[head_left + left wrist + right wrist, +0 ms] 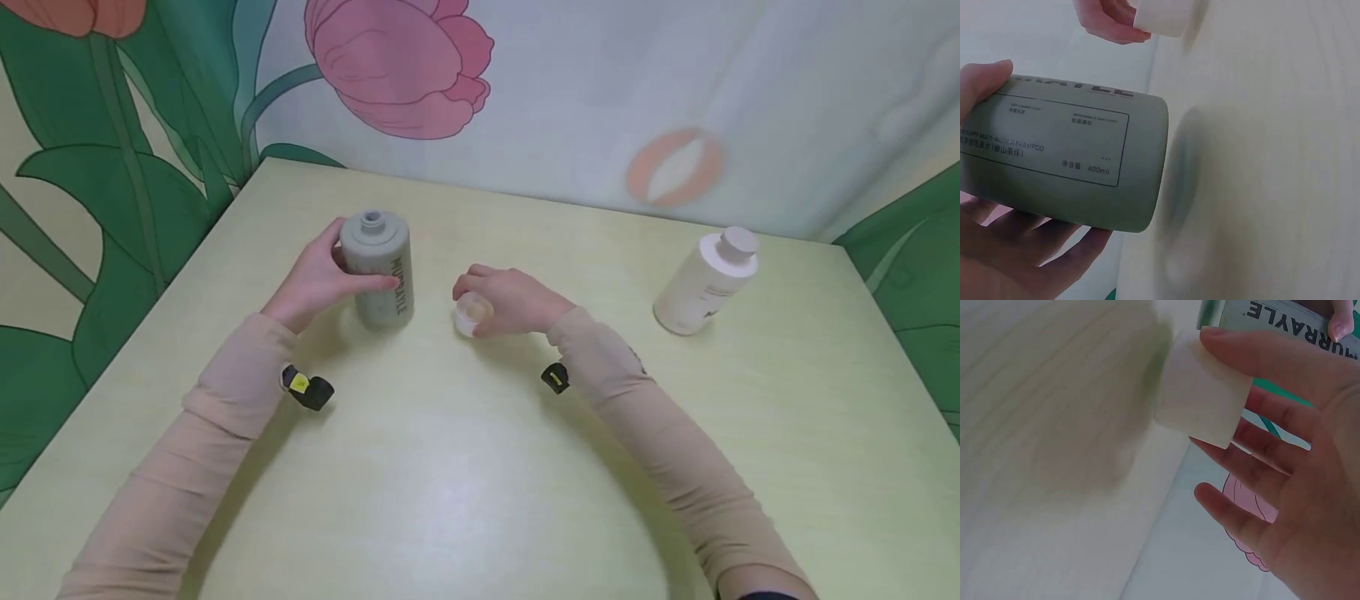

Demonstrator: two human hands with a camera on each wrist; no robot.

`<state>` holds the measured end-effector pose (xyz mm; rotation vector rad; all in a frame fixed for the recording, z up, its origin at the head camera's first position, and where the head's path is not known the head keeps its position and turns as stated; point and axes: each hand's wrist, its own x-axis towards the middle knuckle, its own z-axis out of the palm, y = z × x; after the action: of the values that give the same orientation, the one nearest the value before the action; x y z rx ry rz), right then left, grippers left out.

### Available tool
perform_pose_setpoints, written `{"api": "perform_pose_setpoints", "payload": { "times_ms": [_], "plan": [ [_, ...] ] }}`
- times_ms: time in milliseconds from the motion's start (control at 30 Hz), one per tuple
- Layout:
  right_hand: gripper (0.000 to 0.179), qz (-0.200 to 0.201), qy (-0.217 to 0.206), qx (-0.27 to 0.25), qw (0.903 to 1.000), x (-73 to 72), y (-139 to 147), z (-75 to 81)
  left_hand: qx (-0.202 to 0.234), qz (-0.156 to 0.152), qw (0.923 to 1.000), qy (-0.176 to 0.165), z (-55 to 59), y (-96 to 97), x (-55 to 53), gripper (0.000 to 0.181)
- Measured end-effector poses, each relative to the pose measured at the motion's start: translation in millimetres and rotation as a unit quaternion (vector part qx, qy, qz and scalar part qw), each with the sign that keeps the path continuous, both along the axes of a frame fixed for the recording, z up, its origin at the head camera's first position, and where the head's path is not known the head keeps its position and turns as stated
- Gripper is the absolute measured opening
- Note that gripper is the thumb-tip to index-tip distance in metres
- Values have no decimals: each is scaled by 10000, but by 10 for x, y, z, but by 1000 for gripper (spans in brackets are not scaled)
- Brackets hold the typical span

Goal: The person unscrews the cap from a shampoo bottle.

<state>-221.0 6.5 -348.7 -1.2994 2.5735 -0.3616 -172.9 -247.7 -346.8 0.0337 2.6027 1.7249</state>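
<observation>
Bottle point(382, 257) gripped upright over the surface point(450, 467) in the left hand point(318, 275), presumably to steady its bare neck point(372, 222), with a cap point(1200, 394) pinched nearby in the right hand point(516, 300), probably for finer control.

Looks like smooth, matt plastic on the grey bottle point(384, 296) left of centre in the head view. Looks like smooth plastic on the white cup point(465, 323) mid-frame and white bottle point(697, 287) at right. Shows wood-like grain and soft sheen on the table point(465, 467), lower middle. Looks like wrinkled, matt cloth on the sleeves point(682, 442), lower left and right.
</observation>
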Motion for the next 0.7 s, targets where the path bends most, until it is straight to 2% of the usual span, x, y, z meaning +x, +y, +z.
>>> {"api": "perform_pose_setpoints", "payload": {
  "times_ms": [200, 467, 600, 700],
  "plan": [
    [47, -11, 378, 372, 9986, 50, -25, -28, 74, -5, 10000, -50, -98, -28, 10, 77],
    [47, -137, 404, 379, 9984, 45, 56, -3, 156, -338, 9993, -7, -126, 19, 6, 79],
    [58, -154, 357, 341, 9987, 58, 96, -7, 132, -345, 9993, -60, -12, 36, 99, 91],
    [65, -250, 428, 131, 9987, 102, 168, 34, 15, -157, 9994, 297, 201, 32, 218, 98]
  ]
}}
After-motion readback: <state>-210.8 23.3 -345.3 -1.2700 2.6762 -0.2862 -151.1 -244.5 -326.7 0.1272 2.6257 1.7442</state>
